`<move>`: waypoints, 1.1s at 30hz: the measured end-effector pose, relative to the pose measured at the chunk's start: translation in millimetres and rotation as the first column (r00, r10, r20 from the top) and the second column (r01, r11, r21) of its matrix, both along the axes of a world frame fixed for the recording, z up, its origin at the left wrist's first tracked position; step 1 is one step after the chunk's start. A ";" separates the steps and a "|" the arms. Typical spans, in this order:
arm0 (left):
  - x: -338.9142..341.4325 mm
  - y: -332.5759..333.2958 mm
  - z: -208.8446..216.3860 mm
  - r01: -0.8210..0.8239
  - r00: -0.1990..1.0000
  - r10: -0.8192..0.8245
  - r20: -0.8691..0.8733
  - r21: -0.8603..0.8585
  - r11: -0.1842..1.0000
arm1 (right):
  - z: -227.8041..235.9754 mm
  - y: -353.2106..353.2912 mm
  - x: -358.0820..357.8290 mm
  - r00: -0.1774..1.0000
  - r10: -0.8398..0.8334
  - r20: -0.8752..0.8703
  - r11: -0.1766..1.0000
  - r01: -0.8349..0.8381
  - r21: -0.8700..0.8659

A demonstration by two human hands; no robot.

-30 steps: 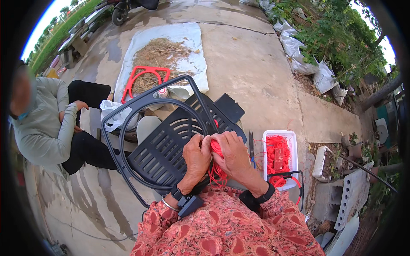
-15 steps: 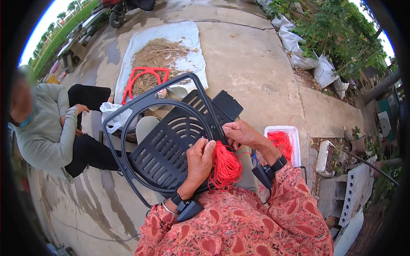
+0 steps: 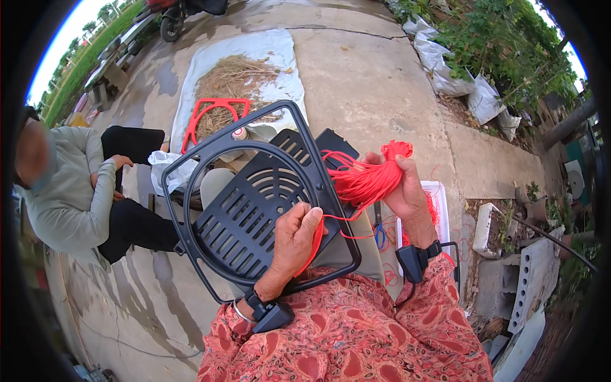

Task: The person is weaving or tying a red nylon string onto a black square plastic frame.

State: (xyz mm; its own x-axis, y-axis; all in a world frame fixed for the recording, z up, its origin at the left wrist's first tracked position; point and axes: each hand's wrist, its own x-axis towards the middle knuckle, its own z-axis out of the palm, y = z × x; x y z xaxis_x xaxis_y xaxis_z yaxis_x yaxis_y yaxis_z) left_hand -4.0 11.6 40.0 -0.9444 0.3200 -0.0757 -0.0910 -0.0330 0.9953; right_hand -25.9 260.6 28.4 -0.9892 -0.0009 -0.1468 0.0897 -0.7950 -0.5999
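A black frame (image 3: 180, 213) with a round ring inside a squarish outline leans across my lap. My left hand (image 3: 296, 234) is closed on the ring's right side, pinching red cord against it. From there one strand runs right to a thick bundle of red cord (image 3: 369, 184). My right hand (image 3: 407, 191) grips that bundle near its knotted-looking end, to the right of the frame. Beneath the frame lies a black slotted plastic panel (image 3: 248, 210), partly hidden by the ring and my left hand.
At my right stands a white tray (image 3: 443, 210) with more red cord, blue-handled scissors (image 3: 380, 237) beside it. A person (image 3: 83, 184) sits at the left. Ahead, a red frame (image 3: 223, 103) rests on a white sheet (image 3: 280, 44) with dried plants. Concrete blocks (image 3: 499, 290) stand at the far right.
The red cord bundle has gone from hanging at the frame's edge to my raised right hand, which moved right. My left hand stays at the ring; the frame has shifted slightly.
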 end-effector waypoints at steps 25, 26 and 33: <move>-1.8 -3.3 9.8 -0.016 0.872 -0.089 0.481 0.209 0.978 | 12.4 -23.3 79.4 0.934 0.234 0.271 0.846 -0.333 0.417; -0.3 -2.2 12.1 -0.010 0.870 -0.106 0.482 0.232 0.973 | 10.3 -28.7 76.8 0.934 0.237 0.268 0.845 -0.334 0.417; 4.2 -3.6 13.9 -0.007 0.868 -0.125 0.480 0.264 0.965 | -11.9 -40.5 82.0 0.865 0.418 0.277 0.829 -0.488 0.273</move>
State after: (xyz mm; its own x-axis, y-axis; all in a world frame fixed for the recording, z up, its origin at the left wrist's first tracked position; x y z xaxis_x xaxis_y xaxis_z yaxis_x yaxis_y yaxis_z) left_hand 0.2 8.1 53.9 -0.7849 0.4442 -0.4321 -0.5722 -0.2519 0.7805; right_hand 56.1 220.1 16.5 -0.8384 -0.3597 -0.4096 0.5350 -0.3987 -0.7449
